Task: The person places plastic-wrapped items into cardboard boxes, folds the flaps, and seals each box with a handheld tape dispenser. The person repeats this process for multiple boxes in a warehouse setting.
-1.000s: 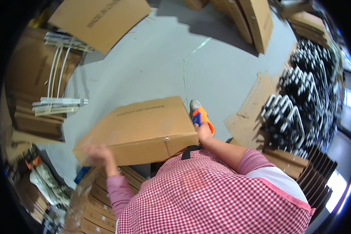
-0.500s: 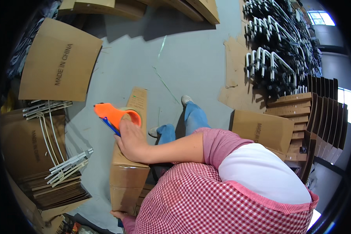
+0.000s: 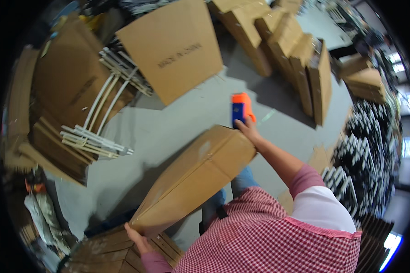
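A long, flat cardboard box [image 3: 191,175] slants across in front of me, lifted at an angle, with tape showing on its surface. At its near-left end my left hand [image 3: 136,237] is closed around the edge. My right hand [image 3: 250,131] is at the far-right end, closed on an orange and blue tape dispenser [image 3: 241,109]. That hand's wrist lies against the box corner; whether its fingers also grip the carton is hidden.
Below the box's near end lies a stack of cartons [image 3: 107,248]. White bent tubes [image 3: 98,113] rest by large cardboard sheets [image 3: 68,86] at left. Upright cartons [image 3: 296,59] stand at the back; racked black-and-white metal frames [image 3: 364,150] fill the right.
My view has swung left. The box has been raised and turned from upright to a slant, and my right hand has moved to its far end, still holding the tape dispenser.
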`<state>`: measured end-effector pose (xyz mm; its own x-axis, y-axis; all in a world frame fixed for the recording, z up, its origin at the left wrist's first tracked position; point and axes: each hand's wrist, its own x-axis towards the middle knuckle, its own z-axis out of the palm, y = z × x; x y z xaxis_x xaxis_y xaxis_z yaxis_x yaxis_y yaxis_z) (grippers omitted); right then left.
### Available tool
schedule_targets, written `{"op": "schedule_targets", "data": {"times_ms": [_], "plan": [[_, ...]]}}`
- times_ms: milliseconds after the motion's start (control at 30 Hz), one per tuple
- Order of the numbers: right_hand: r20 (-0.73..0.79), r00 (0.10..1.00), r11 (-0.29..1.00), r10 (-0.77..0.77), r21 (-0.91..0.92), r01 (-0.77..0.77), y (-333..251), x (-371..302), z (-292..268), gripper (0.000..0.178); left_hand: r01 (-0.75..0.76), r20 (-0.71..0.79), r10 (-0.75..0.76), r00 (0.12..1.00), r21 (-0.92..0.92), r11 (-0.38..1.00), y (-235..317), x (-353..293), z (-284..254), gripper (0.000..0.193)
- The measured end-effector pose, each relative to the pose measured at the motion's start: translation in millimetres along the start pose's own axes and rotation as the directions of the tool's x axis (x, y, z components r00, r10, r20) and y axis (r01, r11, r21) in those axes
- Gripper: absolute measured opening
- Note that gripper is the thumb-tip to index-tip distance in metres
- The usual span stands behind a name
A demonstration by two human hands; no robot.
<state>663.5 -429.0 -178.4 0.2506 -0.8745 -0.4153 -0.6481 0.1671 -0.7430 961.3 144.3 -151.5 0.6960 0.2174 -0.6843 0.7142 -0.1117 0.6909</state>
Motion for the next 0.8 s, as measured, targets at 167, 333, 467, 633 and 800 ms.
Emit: {"op": "schedule_targets", "data": {"times_ms": [167, 333, 467, 633, 800], "plan": [[0.243, 0.97, 0.915, 0.014, 0.389, -0.111, 22, 104, -23, 0.038, -0.114, -0.194, 0.141, 0.971, 0.145, 0.983, 19, -20, 94, 0.048], [0.209, 0.942, 0.731, 0.263, 0.593, -0.336, 29, 116, -61, 0.032, -0.295, -0.17, 0.33, 0.929, 0.202, 0.934, 81, -52, 195, 0.044], [0.163, 0.938, 0.648, 0.307, 0.686, -0.331, 26, 131, -97, 0.024, -0.462, 0.04, 0.474, 0.879, 0.314, 0.83, 159, -37, 305, 0.038], [0.099, 0.96, 0.711, 0.263, 0.653, -0.262, -18, 225, -121, 0.016, -0.464, 0.045, 0.527, 0.848, 0.544, 0.7, 220, -4, 418, 0.04], [-0.189, 0.977, 0.846, 0.094, 0.532, 0.022, -93, 352, -131, 0.039, -0.262, 0.387, 0.196, 0.901, 0.124, 0.957, 248, 45, 488, 0.048]]}}
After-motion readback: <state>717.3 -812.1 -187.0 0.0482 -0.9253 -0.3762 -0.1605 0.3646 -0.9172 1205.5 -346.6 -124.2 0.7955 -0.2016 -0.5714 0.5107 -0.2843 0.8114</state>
